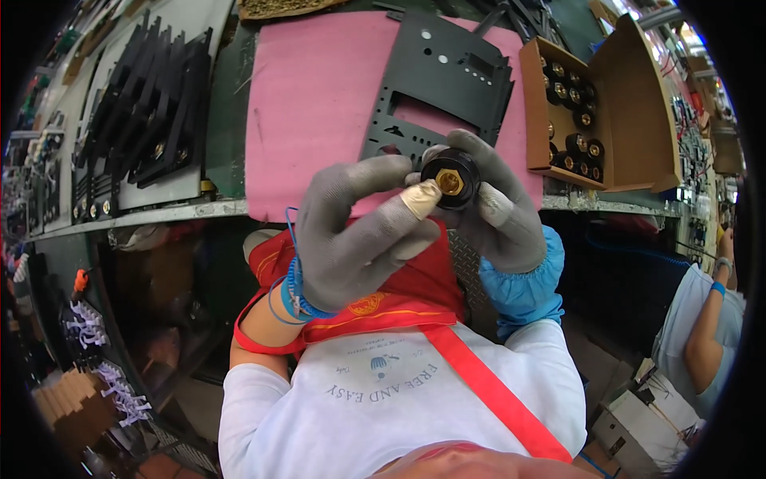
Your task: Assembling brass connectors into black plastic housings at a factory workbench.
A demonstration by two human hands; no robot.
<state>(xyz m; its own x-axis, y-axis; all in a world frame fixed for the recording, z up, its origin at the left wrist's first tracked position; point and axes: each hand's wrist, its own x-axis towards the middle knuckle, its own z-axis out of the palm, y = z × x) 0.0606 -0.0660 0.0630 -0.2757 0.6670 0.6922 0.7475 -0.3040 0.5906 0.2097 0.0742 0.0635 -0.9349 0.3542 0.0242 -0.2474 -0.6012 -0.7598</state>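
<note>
Both my hands wear grey gloves and meet at a round black fitting with a brass hexagonal centre (450, 182), held above the near edge of the table. My right hand (511, 211) grips it from the right, its fingers curled around the rim. My left hand (343, 231) pinches it from the left, with a taped fingertip against the brass face. Just beyond the hands lies a dark grey sheet-metal panel (447, 84) with a rectangular cutout and several holes. It rests at a slant on a pink foam mat (307, 104).
At the right, an open cardboard box (638, 120) holds several similar black fittings with brass centres. Several black frame parts (152, 104) stand stacked at the left. The table's metal edge (183, 211) runs in front of me. Another person's arm (706, 335) shows at far right.
</note>
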